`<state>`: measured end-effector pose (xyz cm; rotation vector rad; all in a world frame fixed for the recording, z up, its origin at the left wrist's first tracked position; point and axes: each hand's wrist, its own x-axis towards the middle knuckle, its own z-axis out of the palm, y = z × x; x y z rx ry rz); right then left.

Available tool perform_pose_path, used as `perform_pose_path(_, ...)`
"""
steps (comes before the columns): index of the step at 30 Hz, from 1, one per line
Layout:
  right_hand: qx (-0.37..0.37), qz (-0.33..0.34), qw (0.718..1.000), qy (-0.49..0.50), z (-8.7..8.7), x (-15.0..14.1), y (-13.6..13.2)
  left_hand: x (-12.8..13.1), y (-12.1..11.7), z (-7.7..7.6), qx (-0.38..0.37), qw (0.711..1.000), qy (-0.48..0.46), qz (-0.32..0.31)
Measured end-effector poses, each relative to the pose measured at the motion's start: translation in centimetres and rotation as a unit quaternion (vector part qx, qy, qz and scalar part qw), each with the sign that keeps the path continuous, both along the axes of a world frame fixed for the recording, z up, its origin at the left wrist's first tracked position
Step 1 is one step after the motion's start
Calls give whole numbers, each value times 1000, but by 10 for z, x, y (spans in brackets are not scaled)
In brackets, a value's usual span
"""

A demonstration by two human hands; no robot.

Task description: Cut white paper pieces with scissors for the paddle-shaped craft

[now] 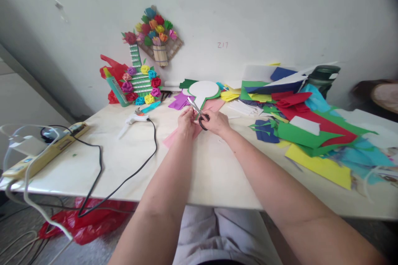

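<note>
Over the middle of the tabletop (217, 174), I had the right hand (217, 123) gripping scissors (204, 119) by the handles. The left hand (186, 122) was closed near the blades; I could not tell what it pinched.

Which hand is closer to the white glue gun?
Left. The left hand is to the right of the glue gun, across a gap; the right hand, holding the scissors, is farther to the right.
</note>
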<state>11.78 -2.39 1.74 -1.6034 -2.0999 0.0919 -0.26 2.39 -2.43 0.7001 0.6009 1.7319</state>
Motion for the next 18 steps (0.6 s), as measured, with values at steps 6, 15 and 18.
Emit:
perform_pose_path(6,-23,10,999,26,0,0,2,0,-6,4,8,999,-7,-45)
perform_pose_path(15,-16,8,1000,17,-2,-1,2,1,-4,3,4,998,-36,-51)
perform_pose_path(18,-13,7,1000,20,-2,-1,2,0,-3,2,9,998,-38,-50)
